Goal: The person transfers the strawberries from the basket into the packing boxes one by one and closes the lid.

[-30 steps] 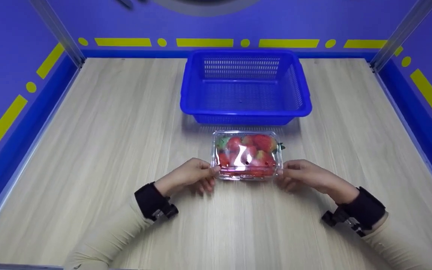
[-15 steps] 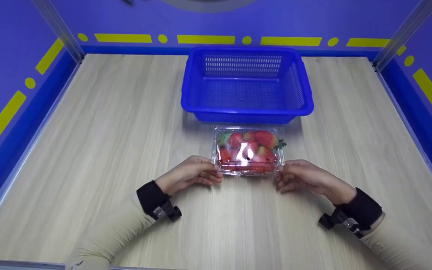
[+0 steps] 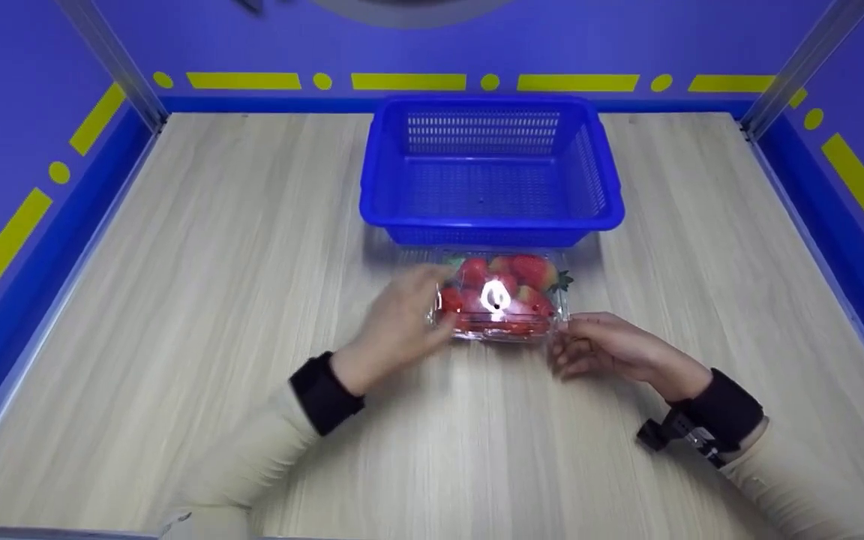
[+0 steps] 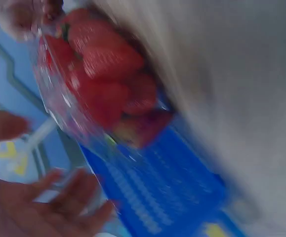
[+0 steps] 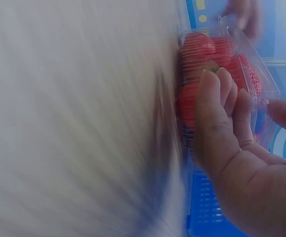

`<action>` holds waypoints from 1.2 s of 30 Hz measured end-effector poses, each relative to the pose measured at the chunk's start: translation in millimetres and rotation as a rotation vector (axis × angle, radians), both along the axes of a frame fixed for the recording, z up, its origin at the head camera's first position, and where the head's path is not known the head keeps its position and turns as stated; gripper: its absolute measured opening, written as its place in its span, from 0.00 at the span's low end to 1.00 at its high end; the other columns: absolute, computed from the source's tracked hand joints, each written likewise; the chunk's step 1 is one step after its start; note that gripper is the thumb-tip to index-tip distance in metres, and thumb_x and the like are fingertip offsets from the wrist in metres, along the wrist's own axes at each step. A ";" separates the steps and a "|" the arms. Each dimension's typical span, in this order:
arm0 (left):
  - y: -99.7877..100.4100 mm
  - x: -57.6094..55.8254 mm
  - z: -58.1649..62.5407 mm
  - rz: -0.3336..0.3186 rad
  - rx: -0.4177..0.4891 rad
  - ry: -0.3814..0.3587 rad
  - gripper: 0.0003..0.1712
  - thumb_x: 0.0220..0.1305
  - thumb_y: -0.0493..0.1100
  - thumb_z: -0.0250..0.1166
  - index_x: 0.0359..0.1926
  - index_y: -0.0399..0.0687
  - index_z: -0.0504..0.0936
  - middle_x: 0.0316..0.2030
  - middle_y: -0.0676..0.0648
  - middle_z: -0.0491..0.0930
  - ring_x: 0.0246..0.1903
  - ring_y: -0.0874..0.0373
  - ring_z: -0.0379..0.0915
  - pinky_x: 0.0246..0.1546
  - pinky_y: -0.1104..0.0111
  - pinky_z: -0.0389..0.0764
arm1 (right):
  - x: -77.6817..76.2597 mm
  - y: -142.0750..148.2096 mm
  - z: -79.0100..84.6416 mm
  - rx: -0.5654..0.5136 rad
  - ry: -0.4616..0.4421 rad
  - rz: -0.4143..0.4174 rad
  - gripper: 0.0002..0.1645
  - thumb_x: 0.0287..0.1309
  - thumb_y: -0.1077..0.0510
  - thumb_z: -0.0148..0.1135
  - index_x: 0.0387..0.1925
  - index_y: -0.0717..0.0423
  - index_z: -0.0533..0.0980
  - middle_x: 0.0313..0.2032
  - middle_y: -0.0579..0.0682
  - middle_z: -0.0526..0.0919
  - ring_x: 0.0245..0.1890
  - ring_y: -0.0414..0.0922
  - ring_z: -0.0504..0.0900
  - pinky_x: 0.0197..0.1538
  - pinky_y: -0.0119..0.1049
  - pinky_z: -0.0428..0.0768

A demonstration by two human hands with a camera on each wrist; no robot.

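A clear plastic clamshell box of strawberries (image 3: 503,300) sits on the table, in front of the blue basket. My right hand (image 3: 610,351) holds its near right corner; in the right wrist view the thumb and fingers of that hand (image 5: 246,170) bracket the rim of the box. At the left side of the box is my left hand (image 3: 400,319), blurred by motion. The left wrist view has this hand (image 4: 39,205) with fingers spread, apart from the box. Red strawberries (image 4: 105,69) press against the clear plastic there, and a green leaf pokes out at the right edge.
Directly behind the box stands a blue slotted plastic basket (image 3: 492,223) with nothing in it. Blue panels (image 3: 252,45) with yellow dashes enclose the wooden tabletop (image 3: 237,247) at the back and both sides. Each wrist wears a black band (image 3: 724,416).
My left hand has let go of the near left corner and moved forward along the box's left side. The box has shifted slightly toward the basket. My right hand keeps its grip.
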State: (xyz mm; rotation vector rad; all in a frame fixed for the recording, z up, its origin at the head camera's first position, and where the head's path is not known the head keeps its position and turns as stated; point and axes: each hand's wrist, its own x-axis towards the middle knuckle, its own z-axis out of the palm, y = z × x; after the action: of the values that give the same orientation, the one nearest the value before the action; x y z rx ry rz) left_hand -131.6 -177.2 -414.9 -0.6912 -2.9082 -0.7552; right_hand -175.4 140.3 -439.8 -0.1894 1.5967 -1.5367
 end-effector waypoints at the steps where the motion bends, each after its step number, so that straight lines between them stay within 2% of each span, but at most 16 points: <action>1: 10.3 -1.1 1.2 -0.077 -0.050 0.062 0.39 0.67 0.51 0.67 0.73 0.41 0.67 0.69 0.38 0.73 0.68 0.41 0.70 0.70 0.45 0.73 | -0.3 0.3 0.2 -0.003 -0.005 -0.006 0.14 0.78 0.56 0.48 0.42 0.50 0.81 0.35 0.42 0.86 0.35 0.36 0.86 0.47 0.34 0.89; 3: 30.7 -5.6 1.5 -0.227 -0.162 0.122 0.42 0.67 0.57 0.66 0.76 0.48 0.64 0.76 0.42 0.64 0.77 0.43 0.58 0.77 0.42 0.62 | -2.0 0.3 0.1 -0.010 -0.013 -0.019 0.15 0.78 0.56 0.47 0.42 0.50 0.81 0.35 0.42 0.86 0.35 0.36 0.86 0.47 0.34 0.89; 4: 39.7 -7.7 2.3 -0.276 -0.228 0.097 0.45 0.67 0.62 0.65 0.78 0.53 0.61 0.80 0.45 0.58 0.80 0.45 0.51 0.79 0.41 0.57 | -2.9 -0.6 0.1 -0.013 -0.016 -0.025 0.14 0.78 0.56 0.47 0.42 0.50 0.81 0.35 0.42 0.86 0.35 0.36 0.86 0.47 0.35 0.89; 6: 52.0 -11.4 1.2 -0.327 -0.327 0.017 0.50 0.64 0.69 0.65 0.80 0.58 0.57 0.83 0.50 0.50 0.83 0.48 0.41 0.81 0.42 0.49 | -5.0 -3.3 -1.4 -0.029 -0.029 -0.037 0.14 0.78 0.56 0.47 0.42 0.49 0.80 0.35 0.42 0.86 0.35 0.36 0.86 0.47 0.35 0.89; 9: 59.1 -13.6 -3.3 -0.333 -0.374 -0.053 0.55 0.59 0.73 0.68 0.80 0.61 0.56 0.83 0.53 0.46 0.84 0.51 0.37 0.83 0.43 0.45 | -6.4 -6.2 -4.8 -0.053 -0.045 -0.039 0.13 0.78 0.56 0.48 0.43 0.50 0.79 0.36 0.42 0.86 0.36 0.36 0.87 0.48 0.36 0.89; 13: 62.9 -12.5 -5.4 -0.329 -0.341 -0.133 0.58 0.55 0.72 0.71 0.80 0.62 0.57 0.83 0.54 0.44 0.84 0.52 0.35 0.83 0.42 0.40 | -5.3 -1.2 -6.2 -0.088 -0.066 -0.047 0.14 0.79 0.57 0.45 0.44 0.49 0.79 0.36 0.44 0.87 0.37 0.38 0.87 0.49 0.35 0.89; 22: 70.4 -10.4 -7.9 -0.350 -0.349 -0.136 0.59 0.54 0.72 0.71 0.81 0.64 0.55 0.84 0.55 0.43 0.84 0.53 0.34 0.83 0.42 0.36 | 1.5 6.2 -7.5 -0.124 -0.067 -0.053 0.13 0.76 0.62 0.48 0.41 0.51 0.80 0.37 0.45 0.89 0.41 0.40 0.89 0.51 0.36 0.88; 29: 70.7 -9.6 -8.5 -0.359 -0.364 -0.117 0.59 0.55 0.72 0.71 0.81 0.64 0.54 0.84 0.54 0.42 0.84 0.52 0.33 0.83 0.43 0.36 | 3.3 1.1 -8.5 -0.105 -0.079 -0.137 0.16 0.74 0.65 0.49 0.36 0.49 0.82 0.33 0.43 0.88 0.37 0.37 0.87 0.49 0.33 0.89; 36: 68.8 -8.9 -8.8 -0.352 -0.380 -0.112 0.59 0.54 0.69 0.73 0.81 0.65 0.53 0.84 0.54 0.41 0.84 0.52 0.34 0.83 0.42 0.37 | 1.9 -0.6 -10.2 -0.095 -0.079 -0.131 0.15 0.74 0.64 0.51 0.36 0.49 0.82 0.32 0.42 0.87 0.36 0.36 0.85 0.50 0.31 0.88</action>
State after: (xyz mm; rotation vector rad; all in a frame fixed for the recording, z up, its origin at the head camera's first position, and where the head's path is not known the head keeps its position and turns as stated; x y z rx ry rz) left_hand -140.4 -108.3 -423.6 -1.2583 -3.1042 -0.2603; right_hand -173.6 139.7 -450.0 -0.0765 1.5007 -1.7008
